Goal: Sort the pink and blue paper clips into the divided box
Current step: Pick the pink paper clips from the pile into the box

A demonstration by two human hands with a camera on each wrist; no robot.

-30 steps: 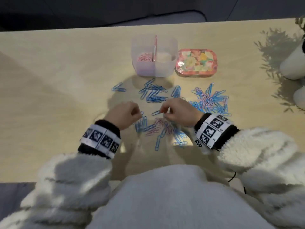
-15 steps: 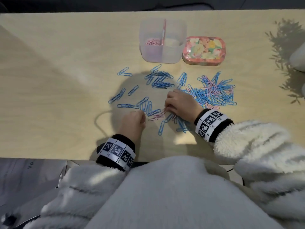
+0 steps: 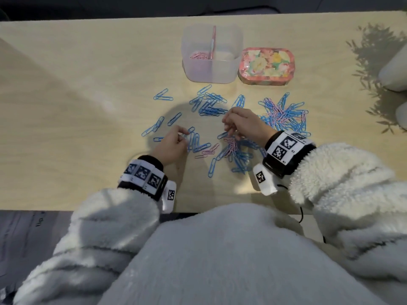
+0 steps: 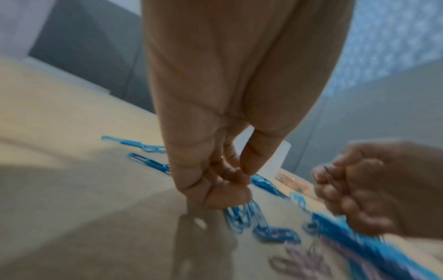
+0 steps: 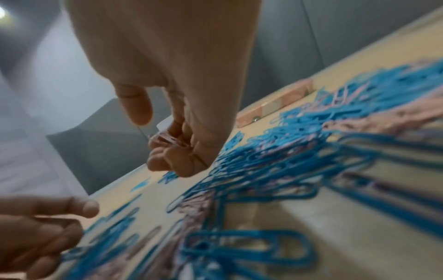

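Both hands hover curled; right hand (image 5: 177, 144) grips pink clips (image 5: 167, 141).

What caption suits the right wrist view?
Right hand pinches pink paper clips above mixed blue and pink clips on the table.

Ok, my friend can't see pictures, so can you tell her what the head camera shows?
Two hands, the left hand and the right hand, pick through blue and pink paper clips scattered on a pale wooden table. Behind them stands a clear divided box with pink clips in its left half, beside a flowery tin.
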